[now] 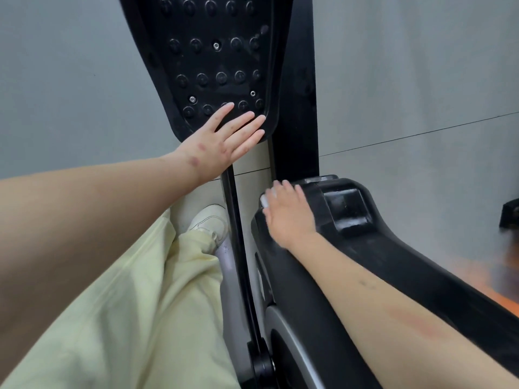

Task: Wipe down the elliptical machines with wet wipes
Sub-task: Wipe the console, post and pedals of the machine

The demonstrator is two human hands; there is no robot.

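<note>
Left hand (224,138) flat on black studded plastic pedal (219,60), top centre; right hand (286,214) flat, pressing white wet wipe (264,200) onto black plastic housing (365,248): best to overlap strokes.

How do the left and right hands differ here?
The left hand lies flat, fingers straight, on the studded pedal; the right hand presses a white wipe onto the black housing. The left hand holds nothing; the right hand has the wipe beneath it. The left hand is sharp, the right hand blurred. Both are palm-down on black machine parts.
</note>
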